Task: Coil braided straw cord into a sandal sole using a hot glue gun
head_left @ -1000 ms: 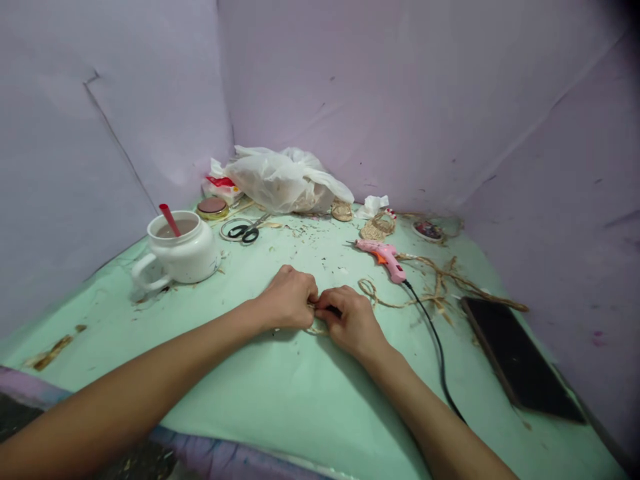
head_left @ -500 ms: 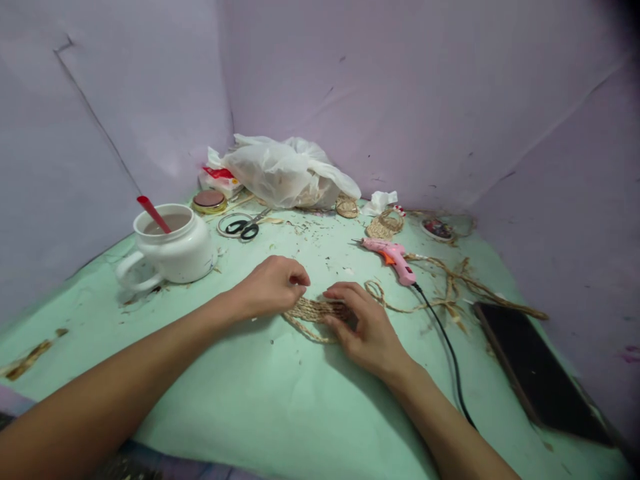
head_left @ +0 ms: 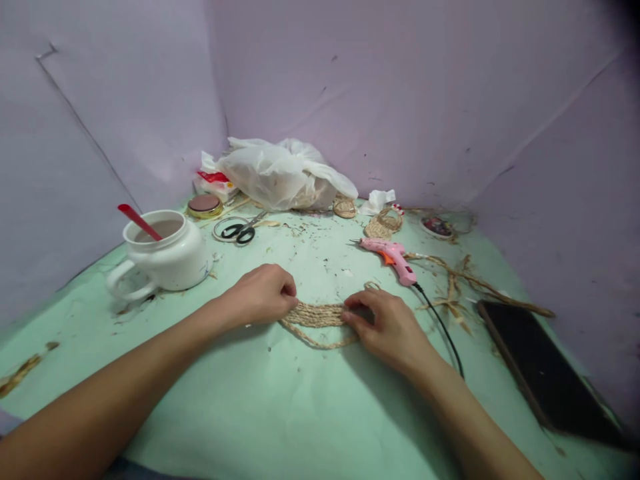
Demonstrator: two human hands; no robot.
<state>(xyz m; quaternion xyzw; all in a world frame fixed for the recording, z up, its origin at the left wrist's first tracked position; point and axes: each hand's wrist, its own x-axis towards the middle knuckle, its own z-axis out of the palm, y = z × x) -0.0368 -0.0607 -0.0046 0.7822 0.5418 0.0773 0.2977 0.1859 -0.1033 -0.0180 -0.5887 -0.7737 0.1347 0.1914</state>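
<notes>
A flat piece of braided straw rope (head_left: 320,316) lies on the pale green table (head_left: 280,413), with a loose strand looping below it. My left hand (head_left: 263,293) is curled into a loose fist and presses the left end of the braid. At the braid's right end, my right hand (head_left: 387,323) pinches the rope between thumb and fingers. The two hands are spread apart with the braid stretched between them.
A pink glue gun (head_left: 393,257) with a black cord lies behind the right hand. A white mug (head_left: 163,257) with a red spoon stands at left. Scissors (head_left: 240,230), a plastic bag (head_left: 283,173), small straw baskets (head_left: 383,223), loose straw (head_left: 457,283) and a dark phone (head_left: 543,373) are about.
My hands were bunched together over the braid; they have drawn apart sideways, uncovering the flat braided piece between them.
</notes>
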